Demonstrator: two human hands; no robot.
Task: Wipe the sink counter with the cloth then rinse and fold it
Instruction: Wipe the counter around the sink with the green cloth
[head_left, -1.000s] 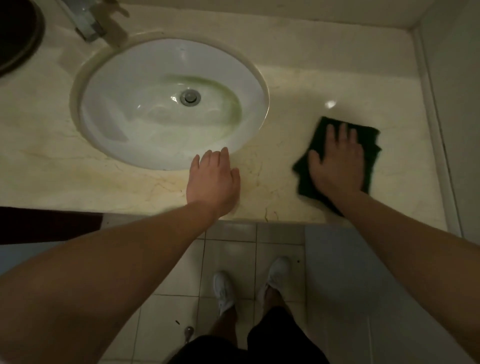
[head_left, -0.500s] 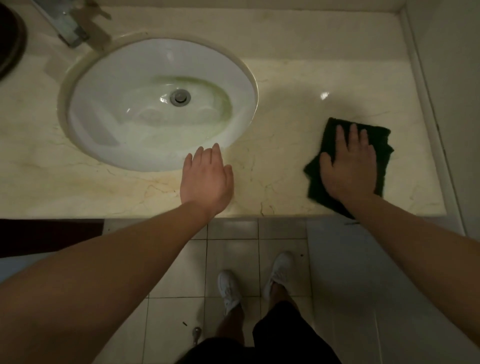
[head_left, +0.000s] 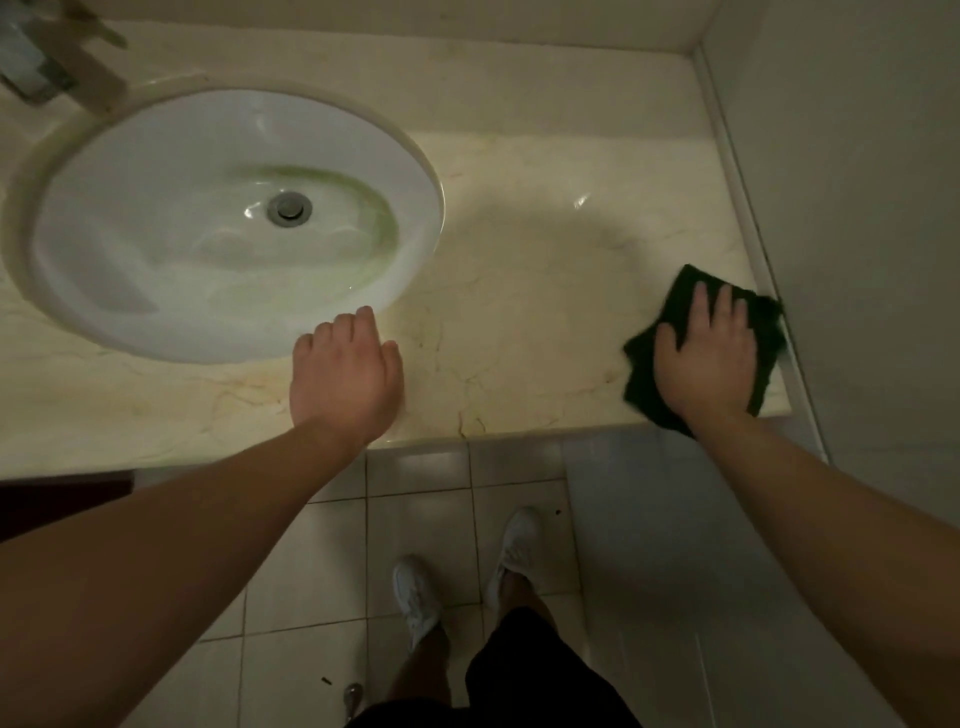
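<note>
Cloth (head_left: 641, 374) lies front-to-back; right hand (head_left: 706, 358) presses it.

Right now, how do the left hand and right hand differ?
The right hand presses a dark cloth; the left hand holds nothing, resting on bare counter. Left hand sits by the sink rim; right hand is at the counter's end by the wall. Right hand's fingers lie straight; left hand's look bent. Both are palm down.
</note>
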